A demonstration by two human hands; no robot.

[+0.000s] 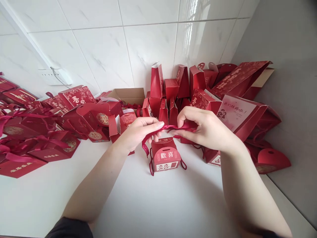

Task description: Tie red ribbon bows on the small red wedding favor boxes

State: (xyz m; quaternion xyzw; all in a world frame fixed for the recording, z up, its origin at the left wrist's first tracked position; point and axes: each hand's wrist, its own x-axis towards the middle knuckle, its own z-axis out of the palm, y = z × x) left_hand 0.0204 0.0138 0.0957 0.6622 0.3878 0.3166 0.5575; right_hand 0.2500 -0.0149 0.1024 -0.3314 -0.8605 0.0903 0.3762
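Between my two hands a dark red ribbon (170,127) is stretched roughly level. My left hand (138,130) pinches it between thumb and fingers, and a loose end dangles below that hand. My right hand (200,127) grips the other stretch, thumb and fingertips closed on it. Just beneath the ribbon a small red gift box (165,158) stands on the white table (148,205). Pale Chinese characters mark its front, and red cord loops hang at both its sides. My hands do not appear to touch the box.
Red gift boxes, several with bows (53,142), crowd the left. Tall red boxes (156,81) stand behind my hands, near an open cardboard carton (130,95). Larger red gift bags (240,114) lean at the right by the grey panel (284,82). A tiled wall (148,46) closes the back.
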